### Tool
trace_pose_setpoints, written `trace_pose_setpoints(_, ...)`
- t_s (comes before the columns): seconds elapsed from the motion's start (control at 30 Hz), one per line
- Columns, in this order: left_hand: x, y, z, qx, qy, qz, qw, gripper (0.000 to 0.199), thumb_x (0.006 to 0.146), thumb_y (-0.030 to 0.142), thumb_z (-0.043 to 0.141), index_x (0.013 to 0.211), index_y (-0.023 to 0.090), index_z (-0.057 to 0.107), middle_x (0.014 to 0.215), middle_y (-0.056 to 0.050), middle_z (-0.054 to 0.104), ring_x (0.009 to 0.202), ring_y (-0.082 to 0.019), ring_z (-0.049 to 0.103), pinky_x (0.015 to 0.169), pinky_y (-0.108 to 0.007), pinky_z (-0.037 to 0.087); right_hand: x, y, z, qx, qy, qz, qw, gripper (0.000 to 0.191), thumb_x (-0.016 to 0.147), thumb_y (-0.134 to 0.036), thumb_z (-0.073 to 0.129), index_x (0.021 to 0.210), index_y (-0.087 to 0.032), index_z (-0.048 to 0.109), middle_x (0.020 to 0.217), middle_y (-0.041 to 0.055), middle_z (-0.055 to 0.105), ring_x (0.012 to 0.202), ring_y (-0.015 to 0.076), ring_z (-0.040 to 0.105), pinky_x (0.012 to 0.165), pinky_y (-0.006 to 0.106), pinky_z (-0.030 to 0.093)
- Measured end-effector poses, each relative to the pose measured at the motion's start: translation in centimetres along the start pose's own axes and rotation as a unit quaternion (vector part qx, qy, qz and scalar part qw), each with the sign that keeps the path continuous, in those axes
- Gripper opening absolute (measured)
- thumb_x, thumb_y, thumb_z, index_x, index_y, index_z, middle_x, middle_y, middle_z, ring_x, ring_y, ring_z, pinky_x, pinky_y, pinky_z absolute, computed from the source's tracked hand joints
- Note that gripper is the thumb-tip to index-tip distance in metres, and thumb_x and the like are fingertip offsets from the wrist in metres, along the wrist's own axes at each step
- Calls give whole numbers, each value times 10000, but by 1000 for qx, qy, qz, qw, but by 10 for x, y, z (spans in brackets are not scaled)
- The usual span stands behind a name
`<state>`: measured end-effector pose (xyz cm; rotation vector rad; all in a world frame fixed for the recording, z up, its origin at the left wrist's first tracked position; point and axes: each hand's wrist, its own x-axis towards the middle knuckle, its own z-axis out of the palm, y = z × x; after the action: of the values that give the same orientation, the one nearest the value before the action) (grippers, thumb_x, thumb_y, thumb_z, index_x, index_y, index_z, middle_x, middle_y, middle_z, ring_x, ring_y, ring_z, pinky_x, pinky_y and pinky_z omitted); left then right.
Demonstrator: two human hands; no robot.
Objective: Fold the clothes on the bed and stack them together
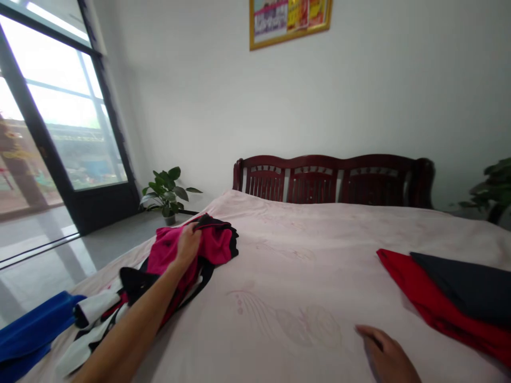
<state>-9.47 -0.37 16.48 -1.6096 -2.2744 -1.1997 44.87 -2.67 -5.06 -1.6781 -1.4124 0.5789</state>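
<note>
The left hand (pixel 188 246) curls over a crumpled magenta-and-black garment (pixel 217 244), its fingers gathering a fold, near the left edge of the pink bedspread (pixel 279 266). The right hand (pixel 385 355) rests open, fingers loosely together, on the bedspread, just beside a red cloth (pixel 435 311) toward the right edge.

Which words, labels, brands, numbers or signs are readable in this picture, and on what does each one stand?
Framed poster on the wall: coloured panels with print, too small and blurred to read.
Yellow marks beyond the glass door: possibly a sign, too blurred to read.
Magenta garment: no text visible.
No word or number can be quoted.
</note>
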Motion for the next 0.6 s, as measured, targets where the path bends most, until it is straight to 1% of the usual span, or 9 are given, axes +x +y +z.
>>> trace_pose_setpoints(0.13,-99,64,57,-96,-129,176,971,350,809,127,508,1084,224,702,1076,-26,718,1015,-186,644,939,-288,509,-4,-7,-3,16,8,23,1000,457,639,-532,502,889,-263,773,1056,79,761,1093,342,653,1040,490,442)
trace_pose_setpoints(0.2,-155,75,74,-195,-330,341,858,365,827,128,537,1139,245,686,1120,-29,698,1004,-174,642,913,-267,507,-7,-12,-5,33,19,27,999,457,633,-542,510,885,-257,765,1060,80,764,1094,340,658,1036,478,448)
trace_pose_setpoints(0.27,-198,76,78,-197,-470,411,756,310,843,171,591,1123,253,697,1046,-29,704,954,-183,652,846,-258,512,-10,-16,-7,46,23,36,998,477,641,-557,522,923,-251,755,1089,81,761,1105,337,659,1034,462,455)
trace_pose_setpoints(0.33,-217,71,70,-184,-559,426,687,287,849,198,614,1113,252,712,985,-27,708,913,-188,659,782,-249,510,-12,-21,-9,50,29,54,997,514,645,-579,532,973,-245,746,1123,86,755,1120,342,657,1025,458,465)
trace_pose_setpoints(0.37,-219,67,63,-183,-585,410,675,288,843,215,632,1115,254,717,979,-24,709,896,-186,661,755,-242,510,-14,-23,-9,52,34,61,996,538,648,-595,535,998,-243,742,1142,88,750,1130,347,654,1021,460,469)
trace_pose_setpoints(0.4,-216,63,56,-187,-596,378,683,297,833,237,654,1122,261,718,988,-18,709,886,-182,663,741,-238,513,-15,-24,-10,54,42,65,996,563,652,-612,532,1022,-241,738,1162,90,744,1144,351,647,1018,462,473)
trace_pose_setpoints(0.47,-202,50,41,-200,-561,288,750,336,805,287,693,1141,279,710,1044,-10,710,916,-187,665,781,-257,533,-17,-27,-11,63,60,69,994,606,678,-640,512,1074,-233,725,1205,95,726,1183,350,626,1029,457,468)
trace_pose_setpoints(0.53,-184,30,34,-186,-444,211,851,374,799,311,690,1173,297,692,1154,-22,702,1049,-222,648,934,-330,525,-18,-31,-12,71,73,73,992,651,722,-647,488,1164,-212,687,1252,110,698,1205,334,611,1034,443,467)
trace_pose_setpoints(0.6,-167,2,36,-122,-306,169,929,453,794,340,681,1245,298,659,1313,-57,650,1238,-273,573,1103,-419,428,-15,-38,-9,71,84,58,992,672,753,-631,479,1230,-186,642,1288,128,667,1204,316,607,1036,430,466)
